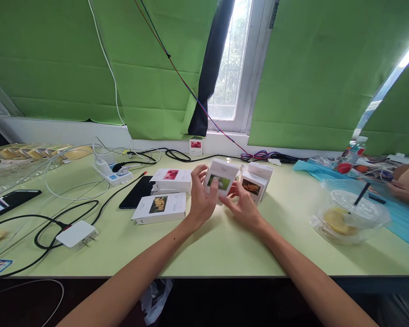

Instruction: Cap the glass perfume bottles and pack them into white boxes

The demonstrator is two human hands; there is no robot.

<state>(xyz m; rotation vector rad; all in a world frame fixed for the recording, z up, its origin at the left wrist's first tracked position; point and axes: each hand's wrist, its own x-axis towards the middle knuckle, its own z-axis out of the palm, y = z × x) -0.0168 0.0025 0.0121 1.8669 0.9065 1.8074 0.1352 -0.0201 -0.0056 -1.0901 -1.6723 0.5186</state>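
A small white box (227,169) with a green picture on its front is held up above the table. My left hand (204,196) grips it from the left, thumb across the picture. My right hand (242,206) pinches its lower right corner; part of those fingers is hidden. Just behind my right hand stand white boxes, the front one (256,185) with an orange flower picture. To the left of my left hand lie a white box with a yellow-orange flower picture (162,208) and white boxes with a pink picture (173,175).
A black tablet-like slab (136,193) lies partly under the left boxes. Cables, a white charger (77,234) and a power strip (112,172) spread over the left side. A bagged drink cup (344,218) with a straw stands right. Another person's hand (407,188) is at the far right.
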